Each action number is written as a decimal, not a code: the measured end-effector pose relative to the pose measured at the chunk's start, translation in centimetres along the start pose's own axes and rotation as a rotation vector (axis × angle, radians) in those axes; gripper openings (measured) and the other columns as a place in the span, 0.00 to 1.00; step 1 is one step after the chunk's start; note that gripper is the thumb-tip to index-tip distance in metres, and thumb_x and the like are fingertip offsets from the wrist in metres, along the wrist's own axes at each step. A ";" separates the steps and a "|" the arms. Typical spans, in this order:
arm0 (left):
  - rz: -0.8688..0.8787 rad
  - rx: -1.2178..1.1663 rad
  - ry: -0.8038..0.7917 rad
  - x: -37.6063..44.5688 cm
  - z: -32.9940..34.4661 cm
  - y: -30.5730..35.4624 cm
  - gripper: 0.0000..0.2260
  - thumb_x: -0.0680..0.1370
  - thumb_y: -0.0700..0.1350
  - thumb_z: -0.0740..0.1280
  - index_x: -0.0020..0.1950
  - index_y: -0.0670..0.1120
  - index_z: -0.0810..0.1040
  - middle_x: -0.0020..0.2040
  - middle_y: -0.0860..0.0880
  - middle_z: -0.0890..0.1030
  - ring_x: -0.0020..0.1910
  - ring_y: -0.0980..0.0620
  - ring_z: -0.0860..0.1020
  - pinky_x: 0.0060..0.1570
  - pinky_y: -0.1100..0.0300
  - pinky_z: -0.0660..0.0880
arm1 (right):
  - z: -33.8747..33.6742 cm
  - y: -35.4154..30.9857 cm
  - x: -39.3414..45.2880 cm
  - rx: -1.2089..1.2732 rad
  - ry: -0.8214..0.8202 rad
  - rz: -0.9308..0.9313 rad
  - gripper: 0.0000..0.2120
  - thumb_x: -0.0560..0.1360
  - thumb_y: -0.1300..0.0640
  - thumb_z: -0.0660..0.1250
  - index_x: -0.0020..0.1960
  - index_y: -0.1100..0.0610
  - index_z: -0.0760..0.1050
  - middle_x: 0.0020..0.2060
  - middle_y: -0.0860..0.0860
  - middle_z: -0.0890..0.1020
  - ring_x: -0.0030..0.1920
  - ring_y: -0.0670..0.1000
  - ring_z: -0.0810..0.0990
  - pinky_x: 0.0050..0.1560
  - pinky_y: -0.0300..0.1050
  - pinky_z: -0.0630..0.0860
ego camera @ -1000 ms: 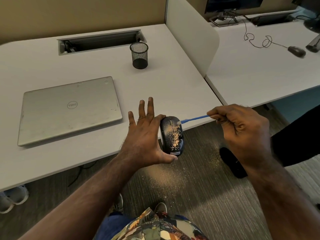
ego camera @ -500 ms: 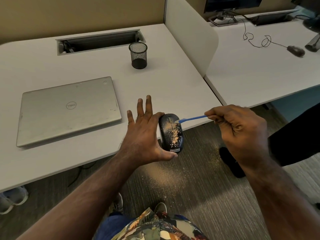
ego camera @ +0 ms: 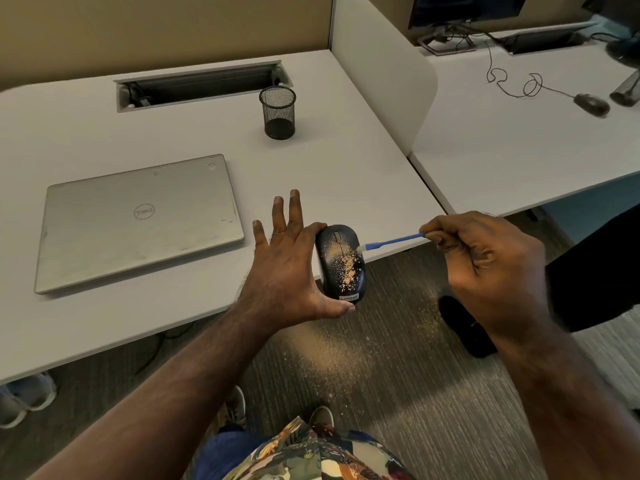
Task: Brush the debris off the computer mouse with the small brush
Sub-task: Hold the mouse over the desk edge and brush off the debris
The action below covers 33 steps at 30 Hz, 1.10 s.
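A black computer mouse (ego camera: pixel 341 263) with tan debris scattered over its back is held out past the front edge of the white desk (ego camera: pixel 329 174). My left hand (ego camera: pixel 287 268) grips it between thumb and forefinger, the other fingers spread. My right hand (ego camera: pixel 485 268) pinches the blue handle of the small brush (ego camera: pixel 394 241). The brush's white tip touches the mouse's right side near the front.
A shut silver laptop (ego camera: pixel 138 220) lies on the desk to the left. A black mesh cup (ego camera: pixel 278 113) stands behind. Tan dust lies on the carpet (ego camera: pixel 332 351) below the mouse. A divider panel (ego camera: pixel 384 74) separates a second desk with a wired mouse (ego camera: pixel 591 104).
The brush tip has slid a little down the mouse's right side, from near the front toward the middle. Both hands and the mouse have stayed in about the same place.
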State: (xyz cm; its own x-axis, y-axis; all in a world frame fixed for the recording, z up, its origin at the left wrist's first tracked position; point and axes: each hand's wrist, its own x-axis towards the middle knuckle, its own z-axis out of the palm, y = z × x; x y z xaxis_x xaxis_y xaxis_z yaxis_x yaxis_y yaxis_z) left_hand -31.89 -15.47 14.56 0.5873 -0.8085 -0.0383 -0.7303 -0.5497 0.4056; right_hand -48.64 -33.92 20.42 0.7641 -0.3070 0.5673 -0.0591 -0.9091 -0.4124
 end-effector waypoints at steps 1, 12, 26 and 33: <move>0.002 0.001 0.002 0.0 0.0 0.0 0.57 0.54 0.78 0.66 0.77 0.52 0.55 0.76 0.47 0.28 0.73 0.49 0.24 0.71 0.39 0.31 | 0.0 -0.1 0.0 0.006 0.019 0.008 0.07 0.77 0.63 0.69 0.52 0.61 0.83 0.45 0.50 0.84 0.45 0.50 0.82 0.46 0.56 0.79; -0.015 -0.016 0.015 -0.1 -0.1 0.0 0.57 0.53 0.78 0.66 0.76 0.52 0.56 0.77 0.47 0.28 0.73 0.49 0.25 0.72 0.38 0.33 | -0.3 -0.5 -0.5 -0.003 0.020 -0.010 0.06 0.76 0.63 0.68 0.51 0.61 0.83 0.44 0.50 0.84 0.45 0.50 0.82 0.45 0.57 0.78; -0.035 -0.018 0.011 0.1 -0.1 0.2 0.57 0.55 0.76 0.70 0.77 0.52 0.55 0.77 0.47 0.28 0.74 0.48 0.26 0.71 0.39 0.32 | -0.5 -0.8 -0.9 -0.027 0.043 -0.040 0.06 0.75 0.65 0.69 0.50 0.63 0.83 0.43 0.52 0.84 0.44 0.48 0.81 0.46 0.51 0.78; -0.041 -0.030 0.018 0.3 0.0 0.0 0.57 0.55 0.76 0.71 0.76 0.52 0.56 0.77 0.47 0.30 0.74 0.47 0.27 0.71 0.39 0.32 | -0.7 -0.5 -1.4 -0.031 0.031 -0.047 0.05 0.74 0.65 0.70 0.49 0.62 0.83 0.43 0.51 0.84 0.44 0.49 0.81 0.47 0.51 0.78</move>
State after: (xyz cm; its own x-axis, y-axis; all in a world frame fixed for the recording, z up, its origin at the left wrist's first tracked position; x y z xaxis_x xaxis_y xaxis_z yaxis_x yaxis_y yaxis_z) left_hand -31.77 -15.73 14.53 0.6231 -0.7811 -0.0392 -0.6946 -0.5758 0.4313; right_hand -50.15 -33.24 20.27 0.7463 -0.2718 0.6076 -0.0435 -0.9308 -0.3629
